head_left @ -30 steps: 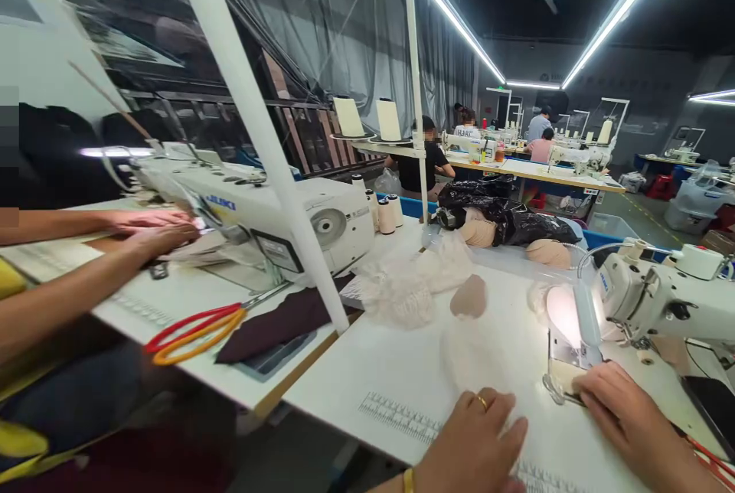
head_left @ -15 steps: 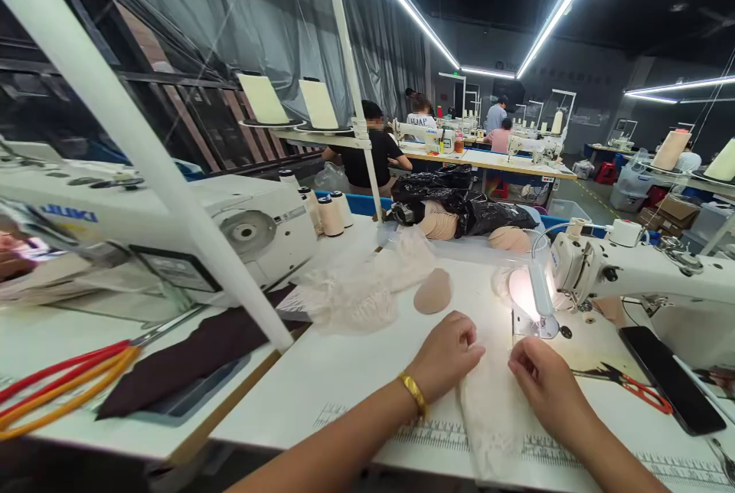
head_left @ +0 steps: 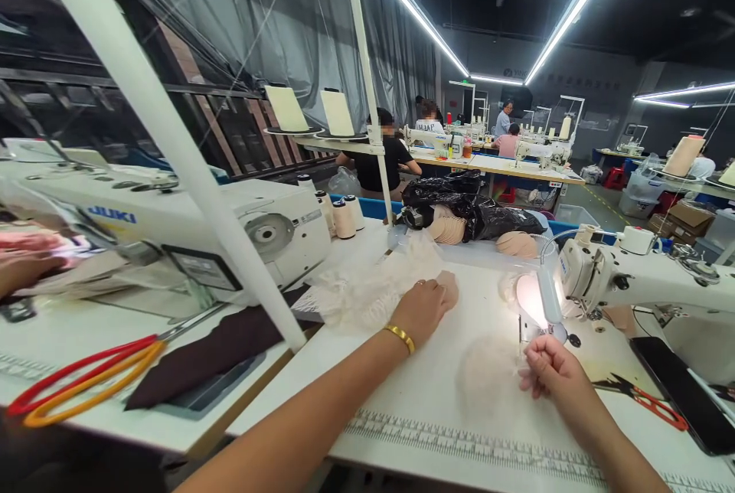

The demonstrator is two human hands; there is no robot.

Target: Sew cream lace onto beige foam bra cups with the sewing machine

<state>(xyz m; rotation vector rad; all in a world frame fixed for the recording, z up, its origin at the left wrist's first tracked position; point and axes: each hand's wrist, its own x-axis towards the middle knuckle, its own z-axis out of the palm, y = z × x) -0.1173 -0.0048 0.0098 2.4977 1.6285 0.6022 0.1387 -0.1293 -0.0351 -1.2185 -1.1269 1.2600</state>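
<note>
My left hand [head_left: 422,311], with a gold bangle at the wrist, reaches over a beige oval pad [head_left: 451,290] on the white table. Its fingers are stretched out and touch the pad's left side, beside a heap of sheer cream lace fabric [head_left: 356,290]. Just in front of the sewing machine's lit needle area, my right hand [head_left: 548,370] is closed in a pinch. A motion-blurred piece of sheer pale fabric [head_left: 488,370] spreads left from its fingertips over the table. Part of the pad is hidden under my left fingers.
The sewing machine [head_left: 632,271] stands at right, with red-handled snips [head_left: 651,401] and a black phone [head_left: 686,393] near it. Long red-and-orange-handled scissors [head_left: 95,378] and dark cloth [head_left: 218,355] lie left, past a slanted white post [head_left: 189,164]. Stacked pads [head_left: 448,229] sit behind. Another person's hand [head_left: 28,271] works far left.
My left hand has moved up and left onto the beige pad. The pale fabric that hung over the front edge now lies further up the table, at my right hand.
</note>
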